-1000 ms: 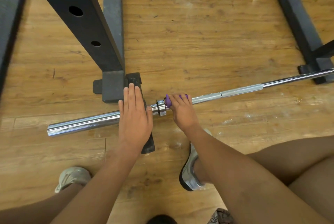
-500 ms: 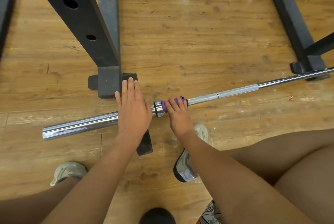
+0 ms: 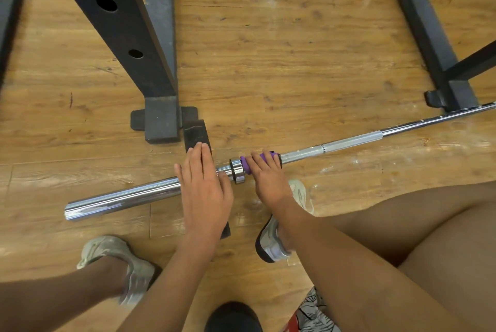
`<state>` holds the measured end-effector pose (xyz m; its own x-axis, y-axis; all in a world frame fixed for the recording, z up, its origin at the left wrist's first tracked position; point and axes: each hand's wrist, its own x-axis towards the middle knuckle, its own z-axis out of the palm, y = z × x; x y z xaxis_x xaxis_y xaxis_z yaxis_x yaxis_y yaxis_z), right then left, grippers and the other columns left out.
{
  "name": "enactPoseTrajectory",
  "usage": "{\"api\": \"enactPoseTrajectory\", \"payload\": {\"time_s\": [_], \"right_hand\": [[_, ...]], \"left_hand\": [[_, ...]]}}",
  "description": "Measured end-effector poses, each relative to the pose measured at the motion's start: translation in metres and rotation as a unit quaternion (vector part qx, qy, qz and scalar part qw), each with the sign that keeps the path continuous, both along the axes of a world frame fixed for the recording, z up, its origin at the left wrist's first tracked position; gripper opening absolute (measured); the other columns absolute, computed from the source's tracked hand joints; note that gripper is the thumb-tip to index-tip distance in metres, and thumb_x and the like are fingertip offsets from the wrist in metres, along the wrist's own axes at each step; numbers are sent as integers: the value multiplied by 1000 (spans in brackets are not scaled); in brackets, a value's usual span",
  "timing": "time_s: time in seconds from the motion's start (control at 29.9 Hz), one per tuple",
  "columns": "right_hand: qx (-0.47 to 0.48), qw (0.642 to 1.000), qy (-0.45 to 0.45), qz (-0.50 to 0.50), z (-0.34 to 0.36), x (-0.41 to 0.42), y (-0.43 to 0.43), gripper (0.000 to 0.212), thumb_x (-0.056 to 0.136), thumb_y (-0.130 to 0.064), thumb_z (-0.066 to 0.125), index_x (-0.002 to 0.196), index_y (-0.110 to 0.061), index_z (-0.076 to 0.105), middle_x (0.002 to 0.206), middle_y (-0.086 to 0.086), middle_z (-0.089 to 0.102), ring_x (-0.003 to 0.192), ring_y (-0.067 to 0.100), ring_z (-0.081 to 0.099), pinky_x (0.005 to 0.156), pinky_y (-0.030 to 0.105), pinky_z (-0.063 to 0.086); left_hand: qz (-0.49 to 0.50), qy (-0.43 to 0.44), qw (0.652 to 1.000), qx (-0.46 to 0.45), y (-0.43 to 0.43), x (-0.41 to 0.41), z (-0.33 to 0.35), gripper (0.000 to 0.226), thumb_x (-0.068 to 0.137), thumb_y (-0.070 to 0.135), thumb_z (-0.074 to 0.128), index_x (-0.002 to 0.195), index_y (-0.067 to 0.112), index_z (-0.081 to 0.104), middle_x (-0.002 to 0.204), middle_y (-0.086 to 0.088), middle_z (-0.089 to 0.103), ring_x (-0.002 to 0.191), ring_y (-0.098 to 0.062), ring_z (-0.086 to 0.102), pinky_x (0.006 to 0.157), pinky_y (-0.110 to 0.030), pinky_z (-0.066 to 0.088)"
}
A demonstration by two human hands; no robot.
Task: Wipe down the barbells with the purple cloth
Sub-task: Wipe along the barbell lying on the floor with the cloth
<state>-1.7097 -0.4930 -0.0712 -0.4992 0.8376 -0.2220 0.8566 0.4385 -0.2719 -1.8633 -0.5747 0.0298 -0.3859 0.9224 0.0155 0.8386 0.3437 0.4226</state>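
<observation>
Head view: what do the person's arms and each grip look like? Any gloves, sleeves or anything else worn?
Nothing is worn on either arm. The left forearm and right forearm are bare to the frame edge, with no sleeves. The left grip and right grip are bare hands. No gloves, rings, watch or wristbands show.

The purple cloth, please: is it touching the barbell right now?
Touching. The head view shows the purple cloth wrapped round the barbell beside its collar, with the right hand gripping it.
</observation>
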Motion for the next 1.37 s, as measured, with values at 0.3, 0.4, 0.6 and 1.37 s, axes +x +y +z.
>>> {"api": "enactPoseTrajectory", "payload": {"time_s": [0.3, 0.4, 0.6, 1.37], "right_hand": [[-5, 999, -11, 31, -1, 18, 5, 79, 88, 8, 53, 158, -18, 28, 163, 6, 29, 154, 32, 13, 125, 46, 7], [-8, 1000, -6, 15, 0, 20, 0, 77, 87, 6, 57, 156, -17, 32, 160, 6, 33, 153, 34, 15, 123, 48, 7], [-7, 997, 16, 71, -7, 30, -15, 68, 89, -2, 60, 153, -16, 40, 155, 8, 43, 145, 35, 32, 121, 54, 21], [-135, 990, -20, 47, 16, 28, -22, 27, 88, -2, 55, 110, -15, 64, 116, 7, 69, 112, 29, 58, 98, 36, 35]], "left_hand": [[-27, 47, 997, -63, -1, 5, 0, 67, 101, 22, 44, 159, 1, 17, 168, -15, 11, 156, -27, 5, 126, -49, 7], [-28, 46, 997, -46, -11, 7, 0, 68, 98, 19, 51, 157, 0, 23, 165, -17, 22, 154, -30, 15, 125, -51, 11], [-3, 74, 997, -32, -4, 10, 13, 70, 92, 26, 60, 151, -1, 33, 135, -21, 46, 122, -39, 42, 117, -59, 22], [-52, 31, 995, -81, -72, 37, -4, 72, 92, 10, 57, 155, -3, 25, 166, -20, 16, 155, -34, 9, 122, -58, 17]]}}
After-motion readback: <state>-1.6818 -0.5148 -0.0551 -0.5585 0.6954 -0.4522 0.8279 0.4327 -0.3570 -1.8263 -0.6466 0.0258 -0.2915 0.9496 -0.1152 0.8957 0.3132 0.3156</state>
